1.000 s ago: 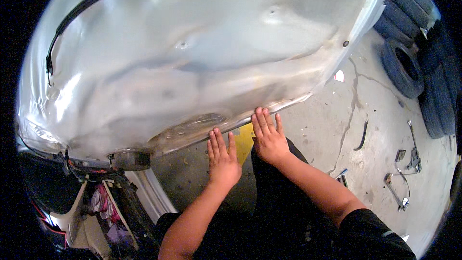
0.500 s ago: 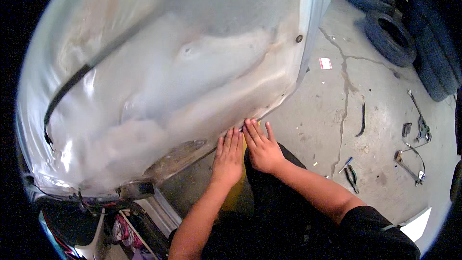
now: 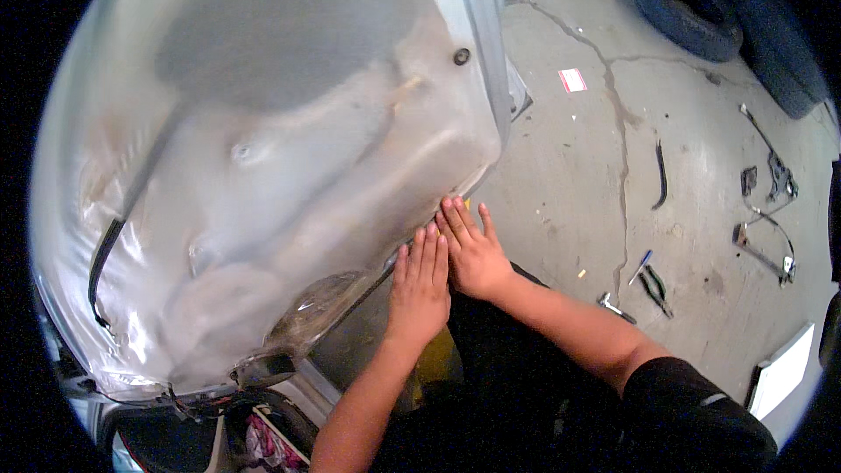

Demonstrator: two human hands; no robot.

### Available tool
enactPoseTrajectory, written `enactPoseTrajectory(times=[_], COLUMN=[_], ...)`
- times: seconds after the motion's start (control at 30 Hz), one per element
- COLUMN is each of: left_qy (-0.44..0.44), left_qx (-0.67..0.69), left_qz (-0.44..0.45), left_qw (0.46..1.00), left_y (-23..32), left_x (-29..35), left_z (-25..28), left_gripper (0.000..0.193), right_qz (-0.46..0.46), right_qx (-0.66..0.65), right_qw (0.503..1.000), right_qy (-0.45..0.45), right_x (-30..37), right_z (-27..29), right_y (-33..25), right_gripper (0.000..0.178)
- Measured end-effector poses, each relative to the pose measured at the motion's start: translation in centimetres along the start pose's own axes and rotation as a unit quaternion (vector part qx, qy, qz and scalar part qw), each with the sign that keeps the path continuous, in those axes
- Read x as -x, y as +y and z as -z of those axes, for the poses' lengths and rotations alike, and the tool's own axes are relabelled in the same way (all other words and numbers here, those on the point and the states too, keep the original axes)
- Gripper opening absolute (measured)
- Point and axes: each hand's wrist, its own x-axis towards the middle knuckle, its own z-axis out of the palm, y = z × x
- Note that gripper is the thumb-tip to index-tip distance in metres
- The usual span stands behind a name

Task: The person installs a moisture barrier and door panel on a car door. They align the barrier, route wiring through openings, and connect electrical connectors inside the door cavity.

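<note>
A large car door (image 3: pixel 473 114) stands before me, its inner side covered by a cloudy plastic sheet (image 3: pixel 289 175). My left hand (image 3: pixel 421 285) lies flat with straight fingers, its fingertips against the sheet's lower edge. Just right of it, my right hand (image 3: pixel 469 245) presses its fingers on the same edge, the thumb held apart. The two hands nearly touch. Neither holds anything. A black cable (image 3: pixel 103 271) comes out of the sheet at the left. Near the sheet's lower left corner is a dark speaker-like part (image 3: pixel 265 370).
On the grey floor to the right lie pliers (image 3: pixel 655 289), a blue screwdriver (image 3: pixel 642 266), a hammer-like tool (image 3: pixel 616 307), a black strip (image 3: pixel 660 175) and a window regulator (image 3: pixel 775 177). Tires (image 3: pixel 688 13) sit at the far right. A white panel (image 3: pixel 782 372) lies near my right elbow.
My view has shifted, so the door appears farther left and the floor items higher. Both hands stay flat on the sheet's lower edge, with little movement.
</note>
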Motion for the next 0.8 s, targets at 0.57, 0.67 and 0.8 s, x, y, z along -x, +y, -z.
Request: enactPoseTrajectory(times=[0.57, 0.67, 0.8], left_qy=[-0.055, -0.064, -0.029], left_qx=[-0.092, -0.107, -0.15], left_qz=[-0.03, -0.041, -0.05], left_qw=[0.994, 0.991, 0.987], left_y=[-0.3, -0.5, -0.6], left_x=[-2.3, -2.3, -2.7], left_z=[-1.0, -0.5, -1.2], left_gripper=[0.081, 0.079, 0.076], right_qz=[-0.192, -0.256, -0.35], right_qx=[-0.226, -0.259, -0.289], right_qw=[0.925, 0.902, 0.854], right_qy=[0.239, 0.229, 0.254], right_x=[-5.2, -5.9, -6.8], right_z=[4.7, 4.6, 4.0], right_y=[7.9, 7.4, 6.5], right_gripper=[0.024, 0.021, 0.034])
